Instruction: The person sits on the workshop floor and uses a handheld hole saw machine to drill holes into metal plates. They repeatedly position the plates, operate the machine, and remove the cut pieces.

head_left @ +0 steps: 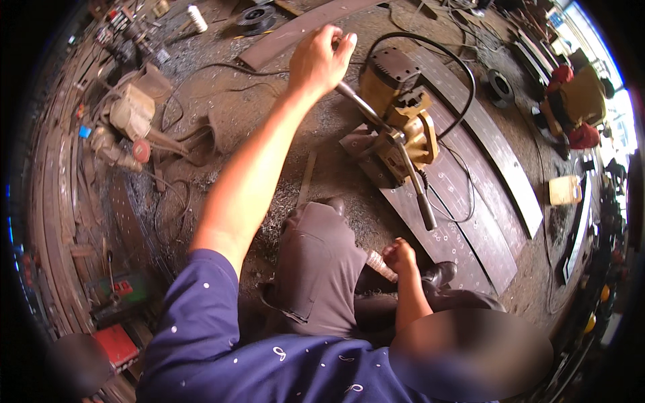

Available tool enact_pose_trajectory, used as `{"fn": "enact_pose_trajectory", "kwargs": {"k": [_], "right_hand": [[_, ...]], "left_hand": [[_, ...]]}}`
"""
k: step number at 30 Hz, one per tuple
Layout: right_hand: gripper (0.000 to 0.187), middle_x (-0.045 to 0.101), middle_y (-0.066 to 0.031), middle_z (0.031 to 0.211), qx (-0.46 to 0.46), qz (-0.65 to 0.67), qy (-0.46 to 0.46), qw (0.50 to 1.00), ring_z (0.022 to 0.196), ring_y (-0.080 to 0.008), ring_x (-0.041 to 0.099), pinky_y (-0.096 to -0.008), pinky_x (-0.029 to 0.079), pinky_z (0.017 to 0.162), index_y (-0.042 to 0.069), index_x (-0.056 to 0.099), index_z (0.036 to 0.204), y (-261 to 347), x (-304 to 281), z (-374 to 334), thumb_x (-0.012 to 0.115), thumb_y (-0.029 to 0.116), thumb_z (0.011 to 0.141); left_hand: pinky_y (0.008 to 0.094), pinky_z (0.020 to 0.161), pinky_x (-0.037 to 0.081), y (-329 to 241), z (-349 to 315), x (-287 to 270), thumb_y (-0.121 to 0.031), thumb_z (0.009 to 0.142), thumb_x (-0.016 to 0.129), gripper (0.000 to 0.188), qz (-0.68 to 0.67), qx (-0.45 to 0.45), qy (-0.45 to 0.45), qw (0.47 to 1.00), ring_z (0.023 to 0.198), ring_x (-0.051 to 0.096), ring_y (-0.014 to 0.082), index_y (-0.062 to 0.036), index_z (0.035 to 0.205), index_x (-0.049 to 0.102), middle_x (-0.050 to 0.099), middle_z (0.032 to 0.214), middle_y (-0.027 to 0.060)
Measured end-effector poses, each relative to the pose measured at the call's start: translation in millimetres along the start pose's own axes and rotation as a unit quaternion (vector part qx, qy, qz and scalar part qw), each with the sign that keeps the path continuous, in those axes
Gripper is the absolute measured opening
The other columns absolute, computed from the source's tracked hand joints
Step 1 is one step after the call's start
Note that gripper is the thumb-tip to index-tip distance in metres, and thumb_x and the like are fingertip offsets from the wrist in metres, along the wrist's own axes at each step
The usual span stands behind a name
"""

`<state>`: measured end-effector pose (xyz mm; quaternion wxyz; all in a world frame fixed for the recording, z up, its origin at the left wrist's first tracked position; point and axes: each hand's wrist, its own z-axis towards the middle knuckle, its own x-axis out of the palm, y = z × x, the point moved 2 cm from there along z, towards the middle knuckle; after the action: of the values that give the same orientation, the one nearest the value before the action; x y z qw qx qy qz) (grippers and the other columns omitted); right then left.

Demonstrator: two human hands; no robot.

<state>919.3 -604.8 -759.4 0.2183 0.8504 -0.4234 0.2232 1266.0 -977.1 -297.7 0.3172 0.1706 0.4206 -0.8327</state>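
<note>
A yellow magnetic drill (395, 101) with a dark motor top stands on flat steel plates (463, 221) that carry rows of holes or chalk marks. Its long metal feed handle (363, 101) slants across the front of the machine, the lower grip pointing toward me. My left hand (321, 64) is closed round the handle's upper end, arm stretched out. Low by my knee, my right hand (401, 257) is curled closed at the end of a crinkled clear plastic bottle (381, 266). The drill's cutter and the spot beneath it are hidden.
A black cable (463, 57) loops from the drill's top across the plates. Another worn machine (131, 114) sits to the left, near a curved steel strip (295, 33). A pale jerrycan (564, 190) stands right. A person (574, 101) crouches at far right. Metal shavings litter the floor.
</note>
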Motion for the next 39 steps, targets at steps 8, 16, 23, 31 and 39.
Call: {"fn": "enact_pose_trajectory", "kwargs": {"k": [8,16,23,31,39], "right_hand": [[0.109,0.032,-0.0242,0.155,0.128,0.082,-0.344,0.927,0.141,-0.0484,0.038,-0.0619,0.040,0.112,0.010,0.018,0.162,-131,18,4,0.074,0.065,0.087],[0.105,0.044,-0.0148,0.145,0.116,0.163,-0.464,0.863,0.120,-0.0357,0.050,-0.0537,0.050,0.098,0.019,0.047,0.146,-120,8,22,0.083,0.078,0.066],[0.095,0.058,-0.0147,0.133,0.045,0.030,-0.431,0.901,0.117,-0.0317,0.056,-0.0534,0.050,0.099,0.016,0.050,0.145,-120,-37,53,0.086,0.063,0.071],[0.084,0.067,-0.0286,0.126,-0.021,-0.677,-0.376,0.633,0.120,-0.0415,0.067,-0.0489,0.054,0.100,-0.001,0.044,0.138,-103,80,-2,0.082,0.039,0.075],[0.081,0.069,-0.0281,0.122,-0.080,-0.780,-0.246,0.569,0.115,-0.0428,0.068,-0.0496,0.055,0.097,0.002,0.053,0.130,-63,170,50,0.079,0.053,0.073]], "left_hand": [[0.0539,0.099,0.054,53,6,65,-0.059,0.105,0.040,0.061,0.207,-0.111,0.226,0.945,0.117,0.069,0.0400,-0.0068,0.121,0.068,0.074,0.120,0.0189],[0.0479,0.094,0.055,56,14,62,-0.062,0.096,0.056,0.059,0.096,-0.186,0.139,0.968,0.106,0.072,0.0359,-0.0067,0.109,0.074,0.076,0.108,0.0183],[0.0512,0.084,0.056,37,14,56,-0.050,0.094,0.064,0.047,0.086,-0.171,0.068,0.979,0.095,0.073,0.0410,-0.0039,0.093,0.072,0.075,0.095,0.0226],[0.0526,0.087,0.057,42,5,47,-0.050,0.093,0.064,0.050,0.137,-0.164,0.068,0.975,0.097,0.072,0.0436,-0.0013,0.101,0.071,0.075,0.097,0.0249],[0.0521,0.088,0.057,33,10,51,-0.048,0.093,0.064,0.049,0.112,-0.155,0.095,0.977,0.097,0.073,0.0433,-0.0006,0.101,0.071,0.075,0.098,0.0263]]}}
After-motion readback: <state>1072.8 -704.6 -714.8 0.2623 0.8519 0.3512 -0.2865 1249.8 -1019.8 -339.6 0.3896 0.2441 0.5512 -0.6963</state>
